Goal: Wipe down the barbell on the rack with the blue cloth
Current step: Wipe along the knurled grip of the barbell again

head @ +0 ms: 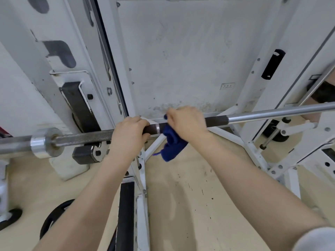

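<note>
The barbell [262, 115] runs across the view, resting on the white rack [76, 57], with a dark knurled middle and a shiny collar at the left. My left hand [129, 134] is wrapped around the bar just right of the rack's hook. My right hand [186, 122] presses the blue cloth [173, 144] around the bar a little further right. Most of the cloth hangs down below the bar; the part under my palm is hidden.
A black J-hook [87, 153] holds the bar at the left upright. White rack legs and braces [228, 136] cross the beige floor below. Black weight plates [54, 216] lie at the lower left. A scuffed white wall stands behind.
</note>
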`<state>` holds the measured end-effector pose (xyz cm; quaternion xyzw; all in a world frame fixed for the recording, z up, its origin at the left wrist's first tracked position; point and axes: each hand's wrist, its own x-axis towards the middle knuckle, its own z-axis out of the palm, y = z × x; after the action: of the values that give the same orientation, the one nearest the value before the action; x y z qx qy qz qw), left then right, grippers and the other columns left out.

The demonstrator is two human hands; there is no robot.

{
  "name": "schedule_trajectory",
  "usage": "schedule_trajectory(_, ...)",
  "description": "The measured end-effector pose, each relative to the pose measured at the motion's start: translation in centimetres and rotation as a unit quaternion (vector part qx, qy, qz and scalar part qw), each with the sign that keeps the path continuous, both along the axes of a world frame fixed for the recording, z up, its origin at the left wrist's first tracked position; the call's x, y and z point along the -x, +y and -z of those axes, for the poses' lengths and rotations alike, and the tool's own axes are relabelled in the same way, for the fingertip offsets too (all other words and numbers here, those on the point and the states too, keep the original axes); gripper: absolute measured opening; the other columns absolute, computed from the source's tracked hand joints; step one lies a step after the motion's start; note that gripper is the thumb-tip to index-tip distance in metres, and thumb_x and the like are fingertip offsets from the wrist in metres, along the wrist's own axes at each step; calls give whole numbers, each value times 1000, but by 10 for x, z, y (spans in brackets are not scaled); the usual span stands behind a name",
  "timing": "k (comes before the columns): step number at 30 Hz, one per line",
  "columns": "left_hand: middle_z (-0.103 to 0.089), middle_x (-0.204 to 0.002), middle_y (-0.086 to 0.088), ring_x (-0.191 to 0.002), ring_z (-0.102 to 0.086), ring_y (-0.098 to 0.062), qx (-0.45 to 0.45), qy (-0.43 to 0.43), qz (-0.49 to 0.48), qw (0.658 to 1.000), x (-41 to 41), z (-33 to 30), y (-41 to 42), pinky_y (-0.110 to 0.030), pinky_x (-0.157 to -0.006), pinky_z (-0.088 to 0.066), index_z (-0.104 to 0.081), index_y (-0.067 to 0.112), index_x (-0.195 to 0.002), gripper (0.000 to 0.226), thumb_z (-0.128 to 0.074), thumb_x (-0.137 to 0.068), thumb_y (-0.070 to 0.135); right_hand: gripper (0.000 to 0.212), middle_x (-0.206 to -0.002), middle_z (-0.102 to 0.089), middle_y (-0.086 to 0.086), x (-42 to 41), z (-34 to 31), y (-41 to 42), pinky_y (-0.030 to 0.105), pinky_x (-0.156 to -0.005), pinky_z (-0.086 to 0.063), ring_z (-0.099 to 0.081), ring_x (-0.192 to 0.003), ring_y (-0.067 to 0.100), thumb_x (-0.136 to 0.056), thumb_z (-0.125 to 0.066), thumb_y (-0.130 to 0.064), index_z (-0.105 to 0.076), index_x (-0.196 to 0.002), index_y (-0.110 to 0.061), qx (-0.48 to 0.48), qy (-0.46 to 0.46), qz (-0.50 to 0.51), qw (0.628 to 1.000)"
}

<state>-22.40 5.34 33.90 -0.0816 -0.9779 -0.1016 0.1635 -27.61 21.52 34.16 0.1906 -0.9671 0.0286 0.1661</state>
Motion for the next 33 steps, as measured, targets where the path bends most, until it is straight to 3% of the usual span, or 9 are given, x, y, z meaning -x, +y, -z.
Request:
schedule_trajectory(3,-67,-89,-13,-83,-57,-36,-24,34,2,999,-3,7,-1,-40,-67,-42,-68,6,-99,26,-72,-74,9,26,-99,-65,12,5,-4,8,32,-64,-32,-60,-92,33,-97,-38,-19,-61,-103,-12,74,-28,97,992)
schedule_trajectory(6,-69,-83,-13,-79,-59,-35,-48,50,-6,998,-8,9,1,-37,-62,-43,-66,7,-102,31,-74,-72,9,23,-97,-64,8,-12,9,-35,32,-63,-34,-60,-91,29,-98,-40,-21,-61,-104,-14,104,-31,24,994)
schedule_trajectory(10,-58,-119,-8,-102,-56,-26,-118,8,-51,992,-12,7,-3,-36,-74,-45,-39,16,-135,63,-68,-79,14,33,-99,-63,7,-23,9,-45,30,-65,-33,-58,-92,28,-98,-37,-38,-62,-111,-21,130,5,-54,990)
schedule_trajectory(17,-25,-151,-2,-129,-39,-16,-135,-45,-9,990,-17,9,-11,-28,-95,-39,-21,19,-144,76,-65,-81,17,26,-75,-65,8,-14,10,-54,27,-51,-32,-62,-68,29,-92,-48,-29,-68,-87,-13,125,16,-7,992)
schedule_trajectory(19,-35,-146,-4,-127,-41,-18,-136,-20,-10,990,-18,8,-7,-27,-95,-37,-30,15,-141,64,-58,-84,10,20,-64,-62,10,-19,15,-58,24,-46,-29,-59,-54,30,-85,-57,-24,-69,-79,-10,126,67,-63,988)
schedule_trajectory(21,-48,-133,-5,-118,-46,-21,-122,-10,-11,992,-20,6,-4,-26,-89,-37,-40,12,-134,51,-50,-84,4,24,-79,-65,14,-15,9,-46,33,-54,-38,-60,-72,34,-92,-50,-24,-69,-94,-9,118,18,-80,990)
schedule_trajectory(24,-55,-122,-5,-109,-50,-21,-118,15,3,993,-20,9,-4,-21,-81,-34,-54,8,-120,37,-47,-84,0,29,-92,-64,17,3,6,-12,41,-72,-45,-58,-88,36,-94,-42,-22,-65,-101,-8,116,-30,-10,993)
schedule_trajectory(28,-61,-109,-6,-90,-55,-13,-214,62,-23,975,-18,14,1,-17,-80,-37,-64,4,-104,24,-49,-86,1,28,-90,-65,18,12,4,14,40,-72,-46,-59,-85,33,-93,-42,-18,-65,-96,-2,181,-44,60,981)
schedule_trajectory(33,-65,-97,-7,-83,-55,-14,-230,120,7,966,-11,10,31,-22,-77,-41,-66,4,-96,23,-48,-83,2,29,-98,-62,13,-7,14,-4,34,-78,-39,-54,-95,29,-97,-41,-21,-65,-106,-7,194,-25,-43,980)
